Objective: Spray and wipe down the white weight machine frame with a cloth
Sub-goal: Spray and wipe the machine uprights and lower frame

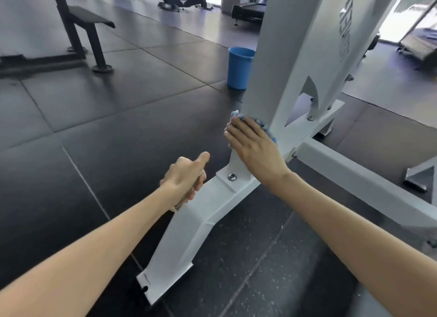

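Observation:
The white weight machine frame (pixel 290 56) rises at the centre right, and its foot (pixel 189 227) runs toward me along the floor. My right hand (pixel 253 144) lies flat with straight fingers and presses a blue cloth (pixel 266 127) against the base of the upright. Most of the cloth is hidden under the palm. My left hand (pixel 186 177) hovers just left of the foot, fingers curled and thumb sticking out. It seems to grip a small object whose greyish tip (pixel 177 206) shows below the fist; the rest is hidden.
A blue bucket (pixel 238 68) stands on the dark rubber floor tiles just behind the upright. A black bench (pixel 87 28) is at the back left. A white cross beam (pixel 369 174) of the frame runs off to the right, with treadmills (pixel 248 10) further back.

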Tool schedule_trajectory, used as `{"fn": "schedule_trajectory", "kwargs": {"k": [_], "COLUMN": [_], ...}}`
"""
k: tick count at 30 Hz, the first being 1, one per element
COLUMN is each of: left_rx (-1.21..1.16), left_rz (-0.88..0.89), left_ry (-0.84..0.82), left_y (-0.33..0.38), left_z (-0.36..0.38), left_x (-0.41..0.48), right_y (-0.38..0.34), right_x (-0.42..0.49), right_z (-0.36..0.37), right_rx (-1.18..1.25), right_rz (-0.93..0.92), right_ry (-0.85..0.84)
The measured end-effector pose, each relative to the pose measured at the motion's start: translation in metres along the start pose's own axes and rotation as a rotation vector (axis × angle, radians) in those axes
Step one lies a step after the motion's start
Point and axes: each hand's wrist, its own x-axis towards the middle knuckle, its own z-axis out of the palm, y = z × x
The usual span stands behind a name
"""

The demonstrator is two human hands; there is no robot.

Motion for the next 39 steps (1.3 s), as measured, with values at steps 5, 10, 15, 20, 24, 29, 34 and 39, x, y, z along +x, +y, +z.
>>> {"fn": "schedule_trajectory", "kwargs": {"k": [5,10,15,20,24,29,34,39], "left_rx": [-0.208,-0.245,-0.214,-0.262,-0.298,-0.295,-0.348,-0.361], "left_rz": [-0.124,-0.086,-0.131,-0.170,-0.199,-0.191,-0.197,-0.180], "left_ry": [-0.223,-0.209,-0.221,-0.180,-0.111,-0.137,-0.134,-0.134], "left_y": [-0.025,-0.051,-0.083,-0.120,-0.130,-0.126,-0.121,-0.114], "left_z": [-0.029,-0.055,-0.089,-0.099,-0.103,-0.100,-0.095,-0.091], "left_x": [-0.011,-0.020,-0.038,-0.046,-0.049,-0.047,-0.048,-0.049], "right_y": [-0.049,-0.138,-0.194,-0.238,-0.298,-0.326,-0.230,-0.178], "right_x": [-0.020,-0.027,-0.054,-0.062,-0.074,-0.067,-0.003,-0.010], "right_z": [0.028,0.004,0.003,0.008,0.005,0.002,-0.033,-0.009], "right_rx": [0.589,0.904,0.588,0.349,0.194,0.444,1.365,0.777], "right_rz": [0.050,0.047,-0.450,-0.242,-0.504,-0.481,0.300,-0.040], "right_ry": [-0.384,-0.401,-0.292,-0.314,-0.577,-0.667,-0.447,-0.195]}}
